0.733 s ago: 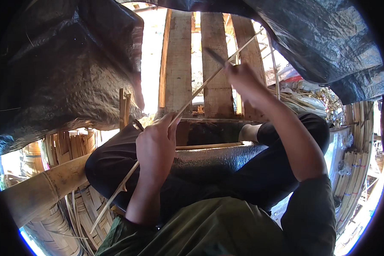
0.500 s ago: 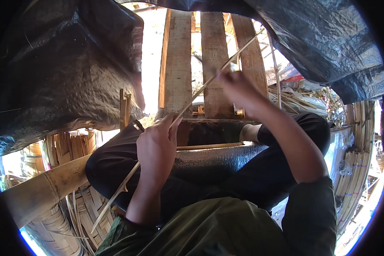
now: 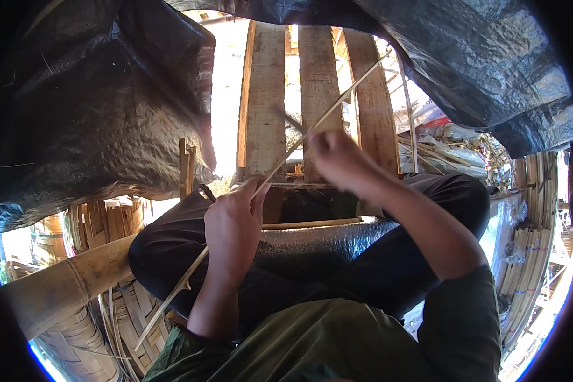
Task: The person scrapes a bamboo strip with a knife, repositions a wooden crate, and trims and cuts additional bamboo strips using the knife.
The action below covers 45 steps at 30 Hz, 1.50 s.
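Observation:
A long, thin bamboo strip [image 3: 339,103] slants from lower left to upper right across my lap. My left hand [image 3: 232,216] is closed around it in front of my knee, and its lower end, with a small splinter sticking out, passes below my wrist. Farther up the strip, my right hand [image 3: 337,159] is closed on a knife [image 3: 290,120]. The narrow dark blade points up and left, crossing or touching the strip. Motion blurs the blade and fingers, and the handle is hidden in my fist.
Three wooden planks [image 3: 265,95] stretch ahead, with bright gaps between them. Black plastic sheeting [image 3: 102,102] hangs on both sides. A thick bamboo pole [image 3: 76,280] lies at left above woven bamboo [image 3: 86,344]. Bundled strips [image 3: 525,274] stand at right; scraps [image 3: 445,153] lie beyond my right knee.
My right hand has moved down and left along the bamboo strip, closer to my left hand, and the knife blade has come with it. My left hand has barely moved.

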{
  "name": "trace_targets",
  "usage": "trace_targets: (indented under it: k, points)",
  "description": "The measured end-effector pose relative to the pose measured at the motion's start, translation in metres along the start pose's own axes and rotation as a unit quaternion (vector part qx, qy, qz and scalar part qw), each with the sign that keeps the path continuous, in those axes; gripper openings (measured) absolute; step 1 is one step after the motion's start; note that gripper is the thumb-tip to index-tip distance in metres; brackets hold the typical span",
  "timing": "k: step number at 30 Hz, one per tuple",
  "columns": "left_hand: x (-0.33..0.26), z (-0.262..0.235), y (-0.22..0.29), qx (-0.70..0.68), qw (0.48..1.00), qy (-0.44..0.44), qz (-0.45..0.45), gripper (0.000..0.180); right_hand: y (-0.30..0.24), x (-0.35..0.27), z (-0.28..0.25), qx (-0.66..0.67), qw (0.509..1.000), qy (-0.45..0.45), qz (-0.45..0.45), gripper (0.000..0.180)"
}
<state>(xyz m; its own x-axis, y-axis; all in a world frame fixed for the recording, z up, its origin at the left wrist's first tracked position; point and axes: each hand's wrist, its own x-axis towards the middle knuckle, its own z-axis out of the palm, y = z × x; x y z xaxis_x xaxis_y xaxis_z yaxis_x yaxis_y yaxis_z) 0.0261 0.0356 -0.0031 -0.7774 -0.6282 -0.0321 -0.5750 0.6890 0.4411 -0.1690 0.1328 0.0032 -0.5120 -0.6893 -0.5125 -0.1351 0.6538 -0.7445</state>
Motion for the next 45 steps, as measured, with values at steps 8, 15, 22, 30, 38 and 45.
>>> trace_targets:
  k: [8,15,22,30,38,45]
  points:
    - [-0.001,0.0,-0.001,0.034,0.999,0.013,0.02,0.018,-0.003,0.002,-0.002,0.029,0.999,0.022,0.039,0.056]
    - [-0.004,-0.004,0.004,0.018,0.998,-0.061,0.011,0.025,0.021,0.016,0.015,0.076,0.988,0.11,-0.083,0.044]
    - [-0.01,-0.025,0.0,-0.033,0.994,-0.057,0.087,0.034,0.021,0.021,0.007,0.108,0.986,0.129,0.009,0.03]
    - [-0.016,-0.04,-0.009,-0.003,0.989,-0.147,-0.026,0.018,0.016,0.031,-0.03,0.136,0.976,0.168,0.013,0.026]
    - [-0.011,-0.021,-0.01,-0.027,0.999,-0.04,0.014,0.021,0.028,0.035,-0.074,0.104,0.99,0.044,0.088,0.042]
    - [-0.011,-0.017,-0.014,-0.038,0.999,-0.023,0.015,0.021,0.013,0.017,-0.027,-0.03,0.994,0.071,0.08,0.051]
